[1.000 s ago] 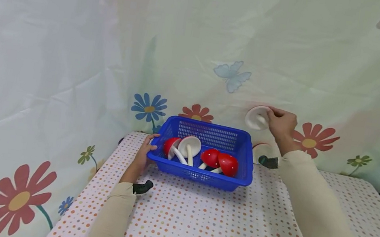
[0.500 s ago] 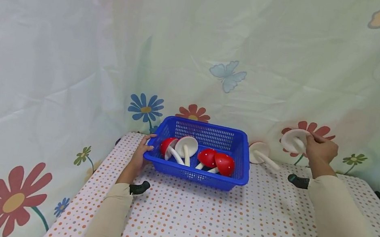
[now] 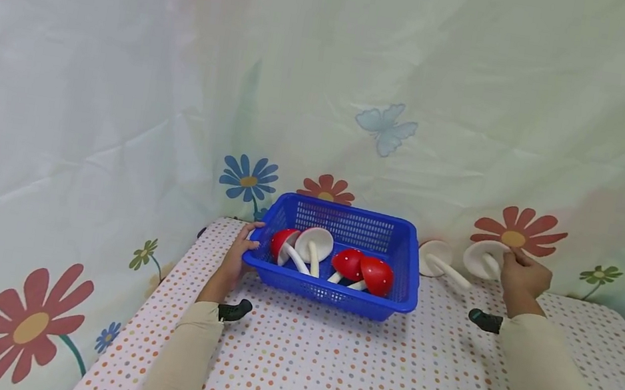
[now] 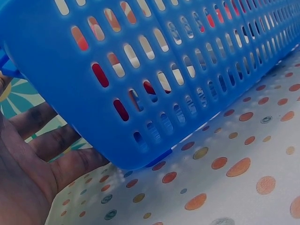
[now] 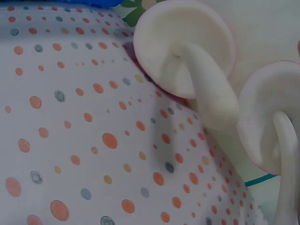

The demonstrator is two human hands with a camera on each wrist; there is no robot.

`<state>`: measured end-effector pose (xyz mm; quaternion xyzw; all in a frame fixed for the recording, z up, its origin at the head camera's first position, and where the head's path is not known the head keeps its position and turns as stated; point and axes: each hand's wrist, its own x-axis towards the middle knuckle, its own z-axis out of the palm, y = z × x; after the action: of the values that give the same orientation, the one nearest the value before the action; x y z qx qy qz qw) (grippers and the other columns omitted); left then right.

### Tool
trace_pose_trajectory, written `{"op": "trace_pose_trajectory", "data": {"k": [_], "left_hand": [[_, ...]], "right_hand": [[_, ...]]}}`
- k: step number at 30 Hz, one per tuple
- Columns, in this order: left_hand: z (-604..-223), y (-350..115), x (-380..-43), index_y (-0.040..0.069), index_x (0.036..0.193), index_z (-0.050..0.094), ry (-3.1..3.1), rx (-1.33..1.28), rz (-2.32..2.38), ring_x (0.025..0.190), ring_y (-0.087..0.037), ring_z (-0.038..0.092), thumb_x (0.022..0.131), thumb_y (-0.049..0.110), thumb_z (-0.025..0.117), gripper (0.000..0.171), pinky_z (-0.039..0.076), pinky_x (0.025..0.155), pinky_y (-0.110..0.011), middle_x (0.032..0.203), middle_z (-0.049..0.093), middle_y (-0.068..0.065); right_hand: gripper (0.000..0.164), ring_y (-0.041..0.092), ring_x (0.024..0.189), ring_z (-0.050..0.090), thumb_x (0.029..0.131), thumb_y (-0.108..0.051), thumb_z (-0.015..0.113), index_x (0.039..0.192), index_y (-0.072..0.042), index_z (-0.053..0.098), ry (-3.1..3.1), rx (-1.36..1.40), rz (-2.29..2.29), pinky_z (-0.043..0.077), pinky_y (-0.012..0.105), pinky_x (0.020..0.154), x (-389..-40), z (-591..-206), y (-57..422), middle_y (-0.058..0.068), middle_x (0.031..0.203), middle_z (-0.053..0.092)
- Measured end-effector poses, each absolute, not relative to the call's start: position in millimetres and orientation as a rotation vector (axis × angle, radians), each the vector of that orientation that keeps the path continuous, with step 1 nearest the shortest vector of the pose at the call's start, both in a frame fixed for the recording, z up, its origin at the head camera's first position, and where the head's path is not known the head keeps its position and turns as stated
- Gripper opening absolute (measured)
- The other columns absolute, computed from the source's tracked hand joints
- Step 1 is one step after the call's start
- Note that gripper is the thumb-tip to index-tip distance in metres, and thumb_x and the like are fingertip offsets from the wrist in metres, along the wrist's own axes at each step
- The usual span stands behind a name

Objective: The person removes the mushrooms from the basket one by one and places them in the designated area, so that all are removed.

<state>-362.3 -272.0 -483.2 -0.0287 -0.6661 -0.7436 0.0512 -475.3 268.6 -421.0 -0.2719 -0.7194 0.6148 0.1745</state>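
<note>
In the head view my left hand (image 3: 235, 256) grips the left end of a blue plastic basket (image 3: 322, 294), thumb at its rim. The left wrist view shows fingers (image 4: 70, 166) against the basket's end wall. Several red-capped toy mushrooms with white stems lie inside, among them a spotted one (image 3: 378, 276). My right hand (image 3: 525, 279) pinches the cap edge of another toy mushroom (image 3: 483, 257), its white underside towards me. This held mushroom (image 5: 262, 117) shows in the right wrist view, where the hand itself is hidden. Left of it, a further mushroom (image 5: 185, 23) leans at the back wall.
A table with a dotted cloth (image 3: 322, 372) lies under everything. Behind it hangs a pale sheet (image 3: 316, 88) printed with flowers and a butterfly, close along the table's back edge. Dark wrist-worn devices sit at both sleeves.
My right hand has carried its mushroom rightward, away from the basket, then lowered it beside the leaning mushroom at the back edge. My left hand stays on the basket.
</note>
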Motion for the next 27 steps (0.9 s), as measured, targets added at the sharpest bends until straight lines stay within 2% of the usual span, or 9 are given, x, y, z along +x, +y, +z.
{"op": "trace_pose_trajectory", "data": {"k": [2, 4, 6, 8, 15, 17, 23, 27], "left_hand": [[-481.7, -270.7, -362.3, 0.031, 0.143, 0.039, -2.029, -0.096, -2.256, 0.142, -0.042, 0.035, 0.094, 0.024, 0.042, 0.050, 0.036, 0.106, -0.063, 0.159, 0.027, -0.008], [-480.4, -270.1, -362.3, 0.031, 0.143, 0.040, -2.026, -0.094, -2.253, 0.142, -0.042, 0.035, 0.094, 0.024, 0.042, 0.050, 0.036, 0.106, -0.063, 0.159, 0.027, -0.008], [-479.7, -270.1, -362.3, 0.030, 0.144, 0.039, -2.027, -0.091, -2.248, 0.142, -0.042, 0.035, 0.093, 0.024, 0.042, 0.051, 0.037, 0.106, -0.063, 0.159, 0.027, -0.009], [-479.6, -270.2, -361.9, 0.030, 0.144, 0.039, -2.033, -0.082, -2.240, 0.141, -0.042, 0.036, 0.093, 0.024, 0.042, 0.051, 0.038, 0.105, -0.062, 0.159, 0.028, -0.009], [-480.8, -269.2, -360.8, 0.029, 0.145, 0.038, -2.040, -0.081, -2.242, 0.141, -0.043, 0.036, 0.095, 0.024, 0.040, 0.051, 0.039, 0.105, -0.062, 0.160, 0.026, -0.010], [-480.6, -268.9, -360.8, 0.030, 0.145, 0.038, -2.040, -0.078, -2.241, 0.141, -0.043, 0.035, 0.094, 0.025, 0.040, 0.051, 0.038, 0.105, -0.063, 0.159, 0.025, -0.010], [-480.9, -270.3, -361.3, 0.032, 0.144, 0.038, -2.048, -0.087, -2.234, 0.142, -0.044, 0.034, 0.094, 0.025, 0.040, 0.050, 0.037, 0.105, -0.065, 0.160, 0.025, -0.009], [-481.7, -271.3, -361.7, 0.034, 0.144, 0.038, -2.057, -0.087, -2.232, 0.142, -0.043, 0.035, 0.095, 0.025, 0.040, 0.049, 0.037, 0.105, -0.064, 0.159, 0.025, -0.008]], "right_hand": [[0.045, -0.001, 0.115, 0.057, 0.093, -0.039, 0.057, 0.133, -0.017, 0.062, -2.050, -0.775, 1.707, 0.045, 0.020, 0.099, -474.4, -424.4, 269.3, -0.018, 0.127, 0.064], [0.047, -0.002, 0.099, 0.058, 0.093, -0.039, 0.057, 0.134, -0.015, 0.061, -2.084, -0.771, 1.682, 0.047, 0.018, 0.089, -473.7, -427.4, 271.2, -0.020, 0.107, 0.066], [0.047, -0.005, 0.085, 0.052, 0.094, -0.038, 0.056, 0.134, -0.013, 0.061, -2.106, -0.766, 1.679, 0.045, 0.016, 0.080, -473.3, -430.7, 272.5, -0.022, 0.090, 0.058], [0.046, -0.006, 0.081, 0.048, 0.094, -0.036, 0.056, 0.134, -0.013, 0.061, -2.112, -0.760, 1.685, 0.044, 0.014, 0.076, -473.8, -434.9, 273.3, -0.025, 0.082, 0.051], [0.032, -0.008, 0.086, 0.054, 0.092, -0.035, 0.060, 0.120, -0.024, 0.071, -2.032, -0.753, 1.707, 0.046, 0.011, 0.074, -477.0, -448.0, 275.1, -0.025, 0.095, 0.063], [0.031, -0.009, 0.083, 0.053, 0.092, -0.034, 0.061, 0.119, -0.023, 0.071, -2.010, -0.748, 1.714, 0.045, 0.010, 0.070, -478.0, -449.9, 274.7, -0.023, 0.097, 0.064], [0.041, -0.005, 0.088, 0.052, 0.096, -0.033, 0.054, 0.131, -0.014, 0.064, -2.130, -0.751, 1.613, 0.048, 0.017, 0.083, -478.4, -452.2, 269.0, -0.015, 0.106, 0.064], [0.039, -0.001, 0.095, 0.055, 0.096, -0.030, 0.054, 0.130, -0.015, 0.064, -2.152, -0.725, 1.595, 0.050, 0.016, 0.074, -483.2, -458.5, 272.8, -0.009, 0.117, 0.065]]}}
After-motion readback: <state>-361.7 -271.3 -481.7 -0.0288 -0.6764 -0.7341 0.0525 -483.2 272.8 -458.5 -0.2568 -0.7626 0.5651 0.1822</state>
